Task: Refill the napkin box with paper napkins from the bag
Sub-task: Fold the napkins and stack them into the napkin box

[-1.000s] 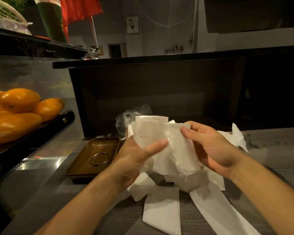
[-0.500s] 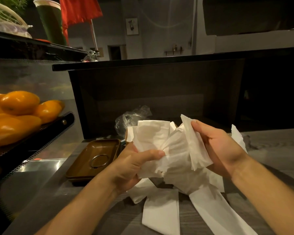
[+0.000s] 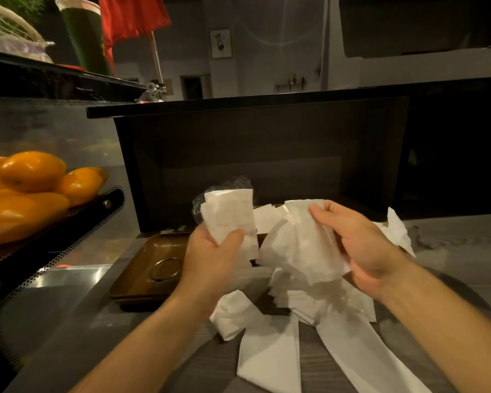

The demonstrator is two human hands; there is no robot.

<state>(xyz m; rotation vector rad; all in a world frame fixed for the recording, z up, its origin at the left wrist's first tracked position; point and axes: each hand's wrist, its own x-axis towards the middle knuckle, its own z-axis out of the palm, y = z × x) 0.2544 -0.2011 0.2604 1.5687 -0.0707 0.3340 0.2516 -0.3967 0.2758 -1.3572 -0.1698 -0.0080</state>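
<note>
**Count of things on and around the counter**

Two hands: left hand [image 3: 213,259] and right hand [image 3: 363,245], each gripping one bunch of napkins. More loose napkins [image 3: 270,361] lie near, too overlapped to count. One brown tray [image 3: 142,268] at left holds one ring [image 3: 165,269]. At least five oranges [image 3: 31,171] far left. One clear bag [image 3: 227,184]. One red flag [image 3: 133,15].

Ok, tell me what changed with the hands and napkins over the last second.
The left hand drew a small sheaf of napkins leftward, away from the bunch that the right hand holds; a second ago both hands gripped one overlapping wad. The loose napkins on the counter, brown tray and oranges stayed put.
</note>
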